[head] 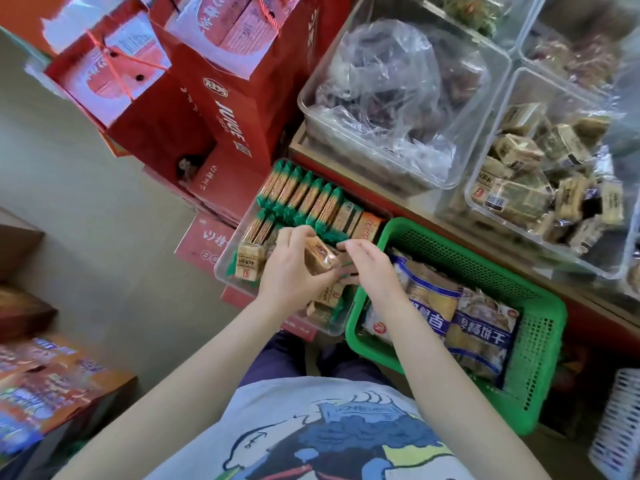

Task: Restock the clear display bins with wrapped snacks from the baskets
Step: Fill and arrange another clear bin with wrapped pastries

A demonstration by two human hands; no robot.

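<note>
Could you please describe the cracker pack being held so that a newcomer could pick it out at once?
Find the green basket; the clear bin of green-edged cracker packs sits just left of it. Above that bin, the left hand grips one tan cracker pack, the only pack lifted clear of the rows.

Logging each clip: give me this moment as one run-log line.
left hand: holds wrapped cracker pack | right hand: fingers curled beside pack, grip unclear | over clear bin | green basket: blue-labelled bags
</note>
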